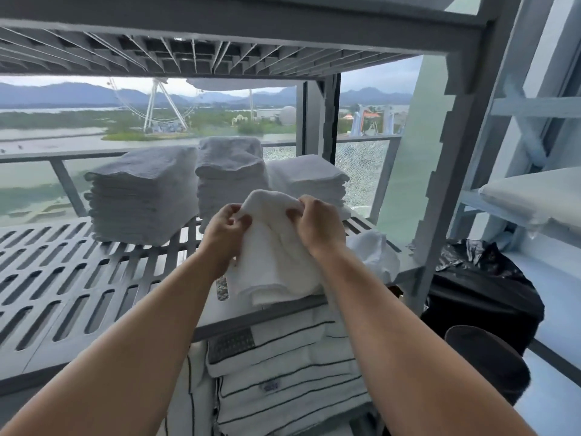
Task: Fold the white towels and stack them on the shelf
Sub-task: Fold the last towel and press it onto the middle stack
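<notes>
White towel is bunching as my left hand and right hand are pinching its top, so I am risking a lopsided fold sliding off the near shelf edge.

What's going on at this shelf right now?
A person is mid-fold on a white towel, gripping its bunched top with the left hand and right hand while its lower part rests at the front edge of the slatted shelf. Three stacks of folded towels already stand farther back.

Bright daylight from window behind; soft shadows, wide-angle bending at edges, slight overall blur.
</notes>
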`<state>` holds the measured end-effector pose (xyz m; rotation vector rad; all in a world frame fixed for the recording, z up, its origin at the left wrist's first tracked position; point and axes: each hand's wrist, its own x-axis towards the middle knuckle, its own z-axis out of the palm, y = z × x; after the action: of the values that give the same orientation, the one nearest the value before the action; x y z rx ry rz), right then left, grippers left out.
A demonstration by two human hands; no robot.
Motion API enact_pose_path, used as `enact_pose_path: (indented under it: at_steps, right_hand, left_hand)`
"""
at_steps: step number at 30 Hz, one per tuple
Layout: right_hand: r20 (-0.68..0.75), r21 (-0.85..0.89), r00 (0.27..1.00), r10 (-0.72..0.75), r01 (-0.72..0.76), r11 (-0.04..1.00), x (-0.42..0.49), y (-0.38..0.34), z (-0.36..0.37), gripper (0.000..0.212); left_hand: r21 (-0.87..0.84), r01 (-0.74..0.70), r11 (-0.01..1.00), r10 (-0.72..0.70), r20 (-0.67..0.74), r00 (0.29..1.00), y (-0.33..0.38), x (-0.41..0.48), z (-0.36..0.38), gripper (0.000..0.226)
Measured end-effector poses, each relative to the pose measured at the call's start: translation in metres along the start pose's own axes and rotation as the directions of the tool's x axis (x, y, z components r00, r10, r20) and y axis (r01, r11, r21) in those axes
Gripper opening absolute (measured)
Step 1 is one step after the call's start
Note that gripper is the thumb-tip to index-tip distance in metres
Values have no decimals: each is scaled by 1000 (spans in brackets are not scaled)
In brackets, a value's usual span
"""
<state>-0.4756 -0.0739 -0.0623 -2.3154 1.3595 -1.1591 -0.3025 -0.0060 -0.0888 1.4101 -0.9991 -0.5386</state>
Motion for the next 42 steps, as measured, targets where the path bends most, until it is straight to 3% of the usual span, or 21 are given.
enact_pose_path:
  at_steps: [3, 13, 21, 26, 30, 38, 42]
  right_hand:
    - [-21, 88, 997, -69, 70, 994, -5, -19, 2, 23]
    - [-28, 175, 965, -262, 263, 949, -32, -116, 49, 30]
    - [-29, 199, 919, -392, 390, 899, -72, -243, 123, 33]
    - [0, 192, 904, -427, 420, 887, -99, -331, 184, 37]
    - [34, 210, 896, -442, 426, 880, -113, -386, 219, 37]
    - [67, 249, 868, -493, 464, 850, -116, -467, 278, 42]
    - [108, 297, 839, -534, 485, 823, -98, -485, 302, 51]
  left_hand:
    - [-31, -19, 999, 17, -82, 997, 13, -4, -19, 17]
    - [126, -60, 990, 97, -308, 947, 20, -28, -133, 18]
    - [193, 4, 981, 79, -418, 905, 8, -64, -290, 28]
    - [210, 52, 976, 46, -438, 898, -7, -86, -400, 10]
    - [317, 46, 947, 102, -433, 896, -12, -95, -476, 11]
    - [668, 94, 738, 149, -296, 943, -8, -76, -591, 19]
    - [853, 173, 492, 18, -209, 978, 7, -51, -644, 24]
